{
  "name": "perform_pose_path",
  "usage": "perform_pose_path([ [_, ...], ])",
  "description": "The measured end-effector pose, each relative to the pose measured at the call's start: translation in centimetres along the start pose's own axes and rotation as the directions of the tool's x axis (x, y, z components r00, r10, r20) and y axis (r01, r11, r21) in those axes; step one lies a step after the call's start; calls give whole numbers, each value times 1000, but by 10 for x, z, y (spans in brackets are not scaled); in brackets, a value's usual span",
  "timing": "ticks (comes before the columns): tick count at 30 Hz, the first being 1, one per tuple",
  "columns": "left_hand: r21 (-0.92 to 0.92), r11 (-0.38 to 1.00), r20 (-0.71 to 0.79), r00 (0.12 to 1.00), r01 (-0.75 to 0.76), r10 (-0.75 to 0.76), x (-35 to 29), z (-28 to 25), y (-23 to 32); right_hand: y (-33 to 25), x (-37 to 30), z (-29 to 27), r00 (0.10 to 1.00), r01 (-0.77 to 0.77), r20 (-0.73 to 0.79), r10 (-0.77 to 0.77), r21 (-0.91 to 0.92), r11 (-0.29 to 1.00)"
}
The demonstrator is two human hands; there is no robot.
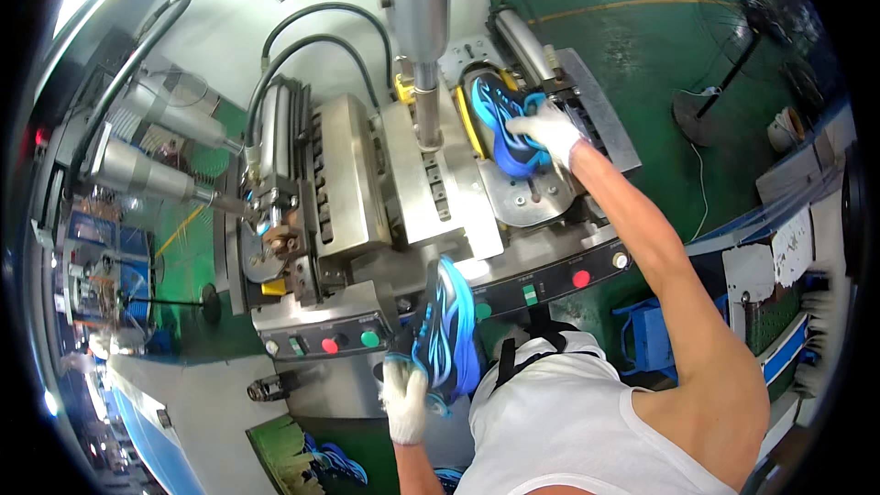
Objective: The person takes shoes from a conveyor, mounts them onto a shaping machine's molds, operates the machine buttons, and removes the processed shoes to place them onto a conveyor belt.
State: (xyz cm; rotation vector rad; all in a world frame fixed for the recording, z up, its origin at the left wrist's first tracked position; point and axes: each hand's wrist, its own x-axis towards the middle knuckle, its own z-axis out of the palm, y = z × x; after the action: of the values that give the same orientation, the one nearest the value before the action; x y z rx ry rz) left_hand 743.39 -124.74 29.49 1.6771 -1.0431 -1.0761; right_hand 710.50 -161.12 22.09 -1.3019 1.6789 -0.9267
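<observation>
In a white glove, my left hand (403,396) grips the heel end of a blue and black sports shoe (445,325). That shoe is held in front of the machine's control panel, with its toe pointing away from me. Farther off to the right, my gloved right hand (548,130) is on a second blue and black shoe (502,124). This one lies in the right-hand station of the machine, over a metal plate (530,194) and beside a yellow-edged pad (470,119). Its underside is hidden, and the fingers partly cover its side.
A vertical press rod (427,110) comes down between steel covers (346,174). The front panel (550,291) carries coloured buttons. More blue shoes (335,463) lie low on the left. A blue stool (644,339) and a standing fan (701,115) are on the right.
</observation>
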Motion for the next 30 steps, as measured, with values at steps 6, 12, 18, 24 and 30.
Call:
perform_pose_path([
  [6,-70,928,-484,801,367,-353,-159,-61,-121,54,101,76,984,51,-97,-147,-644,763],
  [12,35,764,-837,436,644,-329,-212,-77,-233,38,108,92,970,239,147,-193,-442,865],
  [18,-253,627,-706,302,737,-641,-148,-54,-322,51,63,44,946,284,75,-315,-661,695],
  [24,-295,835,-766,408,464,-497,-136,-73,-357,51,-261,153,601,797,397,-693,-232,558],
  [30,-73,895,-720,597,441,-353,-48,-148,-377,126,-325,212,717,620,615,-327,-778,-105],
])
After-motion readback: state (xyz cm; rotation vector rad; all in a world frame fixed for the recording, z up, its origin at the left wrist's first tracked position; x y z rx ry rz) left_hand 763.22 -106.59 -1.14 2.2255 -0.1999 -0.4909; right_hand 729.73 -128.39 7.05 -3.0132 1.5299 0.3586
